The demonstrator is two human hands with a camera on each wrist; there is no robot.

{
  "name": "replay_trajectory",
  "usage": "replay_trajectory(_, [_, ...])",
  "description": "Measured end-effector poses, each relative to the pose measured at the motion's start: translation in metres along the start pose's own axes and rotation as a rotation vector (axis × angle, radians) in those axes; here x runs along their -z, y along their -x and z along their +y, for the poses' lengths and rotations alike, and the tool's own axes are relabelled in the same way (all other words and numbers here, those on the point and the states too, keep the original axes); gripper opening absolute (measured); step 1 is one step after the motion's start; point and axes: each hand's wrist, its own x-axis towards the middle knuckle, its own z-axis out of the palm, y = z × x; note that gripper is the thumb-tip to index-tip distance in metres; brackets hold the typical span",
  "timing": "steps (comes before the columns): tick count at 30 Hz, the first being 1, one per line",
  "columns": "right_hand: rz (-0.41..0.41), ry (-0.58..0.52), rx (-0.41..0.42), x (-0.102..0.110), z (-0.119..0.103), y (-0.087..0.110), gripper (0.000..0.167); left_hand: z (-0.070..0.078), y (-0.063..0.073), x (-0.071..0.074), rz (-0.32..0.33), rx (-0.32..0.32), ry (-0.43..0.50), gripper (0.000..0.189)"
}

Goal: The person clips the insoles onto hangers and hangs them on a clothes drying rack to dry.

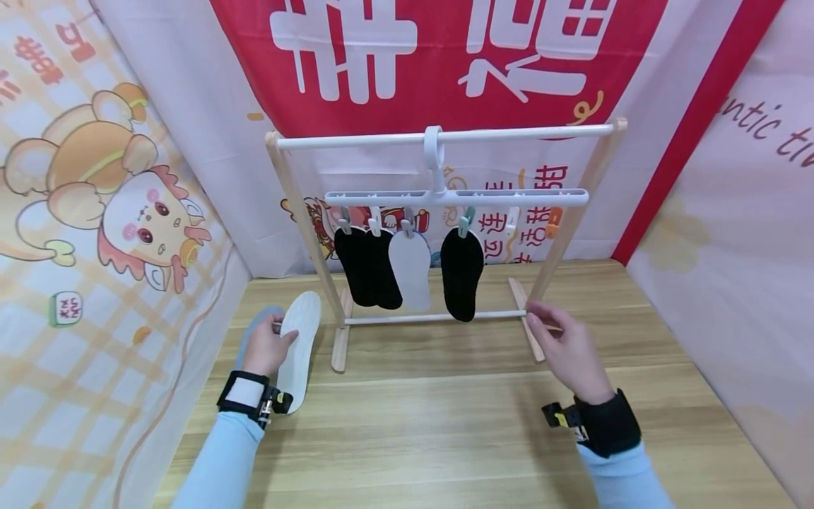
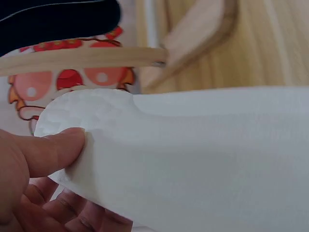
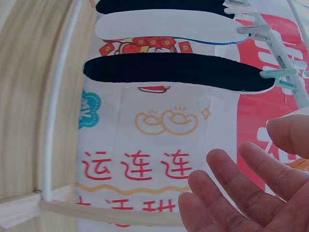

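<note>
My left hand [image 1: 268,346] pinches a white insole [image 1: 305,325] between thumb and fingers, left of the rack. In the left wrist view the thumb presses on the rounded end of the white insole [image 2: 183,150]. A grey-blue insole [image 1: 254,326] lies partly hidden behind that hand. The right hand [image 1: 570,350] holds nothing; its loosely bent fingers are beside the foot of the rack's right post. Black insoles [image 1: 362,265], a white one [image 1: 410,268] and another black one [image 1: 463,272] hang by clips from a white hanger [image 1: 458,199].
The wooden rack has a white top rail [image 1: 356,141], from which the hanger hangs, and a low white bar [image 1: 407,319]. A white clip [image 1: 511,220] and an orange clip [image 1: 553,222] hang at the hanger's right. Printed cloth [image 1: 210,198] surrounds the wooden table [image 1: 420,424].
</note>
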Motion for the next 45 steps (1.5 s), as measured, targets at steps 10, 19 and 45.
replay_trajectory(10, [0.013, -0.006, 0.059, 0.012, -0.021, -0.029, 0.034, 0.042, 0.025, 0.007, 0.07, -0.066, 0.2, 0.038])
replay_trajectory(19, [0.039, 0.039, 0.088, 0.016, -0.039, -0.052, 0.039, 0.072, 0.048, 0.014, 0.091, -0.042, 0.288, 0.036])
replay_trajectory(45, [-0.008, -0.179, 0.063, 0.004, -0.072, -0.099, 0.064, 0.172, 0.099, -0.093, -0.24, -0.264, 0.619, 0.027])
